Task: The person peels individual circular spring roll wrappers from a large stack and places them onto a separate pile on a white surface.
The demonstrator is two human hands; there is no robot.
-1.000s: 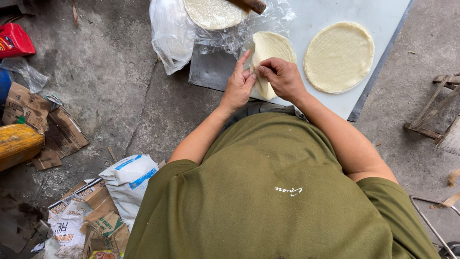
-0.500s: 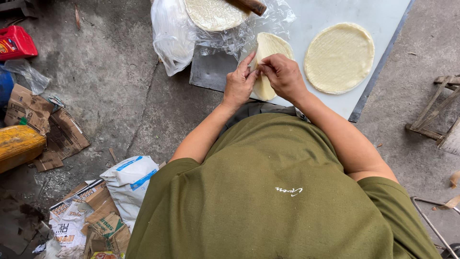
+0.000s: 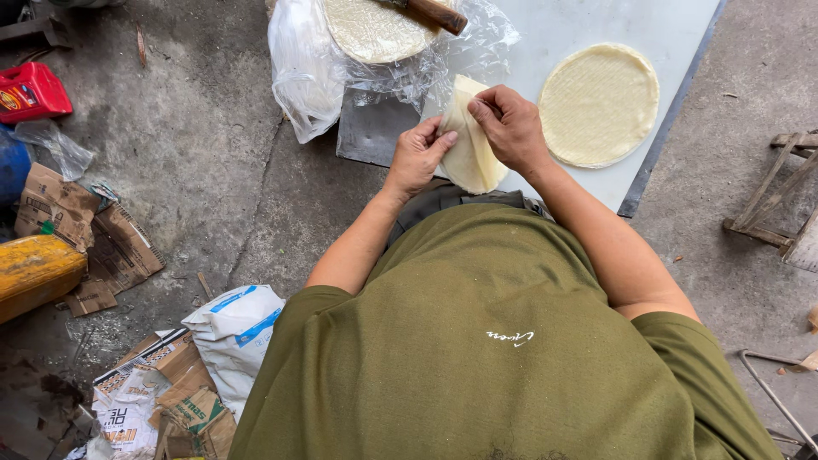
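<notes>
A thin pale round wrapper sheet (image 3: 471, 153), folded over, hangs between both my hands above the near edge of a white board (image 3: 588, 21). My left hand (image 3: 415, 156) pinches its left edge. My right hand (image 3: 511, 125) grips its upper right part. A flat round sheet (image 3: 599, 104) lies on the board to the right of my hands. Another round sheet (image 3: 371, 27) rests on clear plastic (image 3: 307, 68) at the top, with a wooden handle (image 3: 430, 12) lying across it.
A grey metal plate (image 3: 371, 132) lies under the plastic. On the concrete floor at left are a red container (image 3: 32, 92), a yellow can (image 3: 34, 273), torn cardboard (image 3: 94, 247) and a white sack (image 3: 234, 328). A wooden frame (image 3: 780, 200) stands at right.
The folded sheet has shifted slightly between my hands; my fingers have moved along its edge. Everything else is unmoved.
</notes>
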